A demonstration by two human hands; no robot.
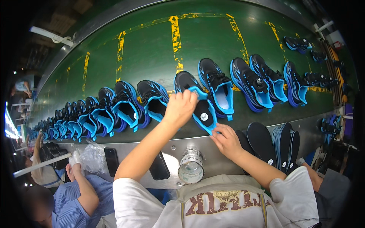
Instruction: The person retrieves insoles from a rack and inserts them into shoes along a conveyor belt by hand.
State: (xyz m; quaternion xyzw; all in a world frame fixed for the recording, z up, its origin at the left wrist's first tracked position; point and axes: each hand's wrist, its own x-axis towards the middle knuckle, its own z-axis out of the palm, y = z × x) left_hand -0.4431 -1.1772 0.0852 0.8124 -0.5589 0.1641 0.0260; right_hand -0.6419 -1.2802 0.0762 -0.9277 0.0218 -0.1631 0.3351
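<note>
In front of me a black sneaker (185,79) with bright blue lining lies on the green belt, its toe pointing away. My left hand (181,107) is closed on the tongue and collar at its opening. At the heel, my right hand (227,141) pinches the blue collar edge. Inside the shoe sits a black insole (207,121) with a round white label. Just right of it stands another sneaker (216,85), a pale footbed showing in it. Left of my left hand is a similar sneaker (152,93).
Black insoles (260,138) lie stacked at the metal edge right of my right arm. Along that edge are a clear tape roll (191,167), two phones (111,161) and crumpled plastic (93,157). More sneakers (97,117) line the belt (148,45). A co-worker (81,197) sits at left.
</note>
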